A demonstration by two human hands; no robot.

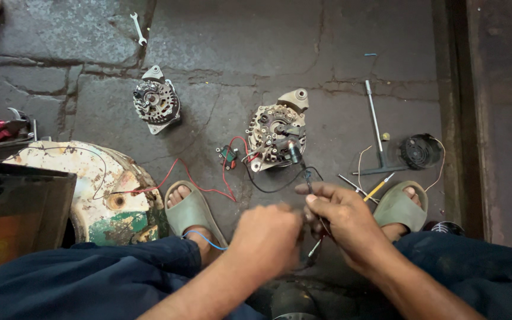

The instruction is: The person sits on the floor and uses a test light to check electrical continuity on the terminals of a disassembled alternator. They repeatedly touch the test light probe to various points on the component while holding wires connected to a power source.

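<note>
— Knees in dark blue trousers point(90, 278) are sitting closest to us. What are the hands doing just past them?

— Both are working on a thin black wire point(308, 181). The right hand point(342, 216) is pinching it between thumb and fingers, nearly closed. The left hand point(266, 240) is curled up beside it, but it is blurry, so I cannot tell what it is holding.

— Where is the wire going?

— It is running up to the round metal alternator point(277, 133) lying on the cracked floor point(238, 47), right in front of the hands. Red wires point(197, 181) and a small green plug point(228, 155) are lying beside it.

— Could something go wrong?

— I think so. Bare wire ends might be touching each other or the metal and making a spark. The wires are also passing near the sandals point(192, 210), so a foot might be tugging them loose.

— Any boxes or labels?

— A dark box with an orange patch point(16, 213) is sitting at the far left, next to a rusty white drum point(93, 178). Its print is too dim to make out.

— What else is around?

— A second alternator point(156, 101), a small wrench point(138, 28), a T-shaped tool point(376, 127) and a black fan part point(420, 152).
</note>
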